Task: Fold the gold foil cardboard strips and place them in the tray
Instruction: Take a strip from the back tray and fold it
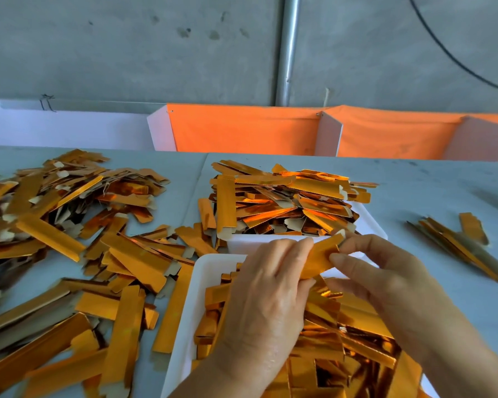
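Both hands hold one gold foil strip above the near white tray. My left hand grips the strip's lower left end with curled fingers. My right hand pinches its upper right end between thumb and fingers. The near tray is filled with several gold strips. Behind it stands a far white tray, heaped with more gold strips.
A large loose pile of gold strips covers the grey table to the left. A small bundle of strips lies at the right. Orange and white panels stand along the table's back edge, with a concrete wall behind.
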Available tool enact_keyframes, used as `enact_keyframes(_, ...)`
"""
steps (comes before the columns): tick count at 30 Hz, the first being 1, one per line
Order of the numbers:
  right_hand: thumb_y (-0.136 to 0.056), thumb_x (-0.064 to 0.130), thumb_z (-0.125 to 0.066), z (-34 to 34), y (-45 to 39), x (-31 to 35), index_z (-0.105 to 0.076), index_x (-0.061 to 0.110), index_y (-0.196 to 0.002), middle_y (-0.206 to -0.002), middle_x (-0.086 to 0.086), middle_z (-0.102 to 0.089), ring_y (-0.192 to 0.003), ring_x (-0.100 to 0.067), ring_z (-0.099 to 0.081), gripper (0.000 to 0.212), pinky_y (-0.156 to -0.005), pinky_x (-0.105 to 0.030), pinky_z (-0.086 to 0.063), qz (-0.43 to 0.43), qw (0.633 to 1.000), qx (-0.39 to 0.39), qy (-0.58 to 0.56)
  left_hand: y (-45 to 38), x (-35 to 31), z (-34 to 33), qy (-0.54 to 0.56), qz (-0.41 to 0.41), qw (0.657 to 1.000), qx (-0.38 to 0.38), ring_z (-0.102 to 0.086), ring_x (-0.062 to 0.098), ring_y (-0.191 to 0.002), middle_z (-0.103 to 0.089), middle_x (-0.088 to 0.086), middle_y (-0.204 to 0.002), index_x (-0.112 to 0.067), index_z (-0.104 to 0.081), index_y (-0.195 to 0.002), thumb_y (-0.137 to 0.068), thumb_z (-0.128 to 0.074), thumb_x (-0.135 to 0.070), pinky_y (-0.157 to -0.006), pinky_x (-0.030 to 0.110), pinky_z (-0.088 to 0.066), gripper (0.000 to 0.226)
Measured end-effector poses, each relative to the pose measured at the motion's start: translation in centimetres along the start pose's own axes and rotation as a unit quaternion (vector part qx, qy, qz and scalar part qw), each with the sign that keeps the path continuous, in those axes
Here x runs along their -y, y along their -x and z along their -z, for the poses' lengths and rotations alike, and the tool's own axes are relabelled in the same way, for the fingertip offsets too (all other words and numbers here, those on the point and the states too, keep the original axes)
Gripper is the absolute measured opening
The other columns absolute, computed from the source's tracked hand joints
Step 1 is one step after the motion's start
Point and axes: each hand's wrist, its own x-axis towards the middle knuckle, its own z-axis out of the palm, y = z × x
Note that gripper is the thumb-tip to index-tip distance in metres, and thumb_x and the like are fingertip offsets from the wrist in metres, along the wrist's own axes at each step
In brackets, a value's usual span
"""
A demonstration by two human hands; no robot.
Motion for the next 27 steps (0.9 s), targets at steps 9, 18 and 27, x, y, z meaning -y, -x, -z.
enact_keyframes(9,-0.065,0.023,-0.072,0.37,-0.1,-0.59,-0.068,0.011,-0.081,-0.097,-0.003,-0.073,-0.081,-0.02,-0.072,0.02,-0.068,-0.025,-0.058,0.002,0.997,0.053,-0.058,-0.02,-0.14,-0.07,-0.021,0.007,1.0,-0.005,-0.063,0.018,-0.091,-0.065,-0.001,-0.101,-0.015,-0.062,-0.116,-0.063,-0.082,-0.03,-0.073,0.023,-0.051,0.058)
enact_keyframes(18,-0.067,0.027,-0.069,0.61,-0.11,-0.3,-0.073,0.024,-0.079,-0.087,-0.004,-0.075,-0.081,-0.02,-0.073,0.013,-0.071,-0.027,-0.058,-0.001,0.996,0.088,-0.031,-0.1,-0.07,0.08,0.02,0.022,0.999,0.027,-0.067,0.015,-0.087,-0.066,0.001,-0.102,-0.013,-0.063,-0.117,-0.066,-0.081,-0.026,-0.068,0.022,-0.055,0.055)
enact_keyframes(27,-0.072,0.017,-0.068,0.39,0.01,-0.93,-0.076,0.01,-0.088,-0.092,-0.013,-0.073,-0.08,-0.019,-0.071,0.019,-0.064,-0.021,-0.057,-0.021,0.983,0.133,-0.124,-0.02,-0.51,0.03,0.041,0.008,0.998,0.039,-0.067,0.011,-0.088,-0.067,-0.005,-0.103,-0.018,-0.062,-0.117,-0.072,-0.074,-0.03,-0.073,0.019,-0.051,0.048)
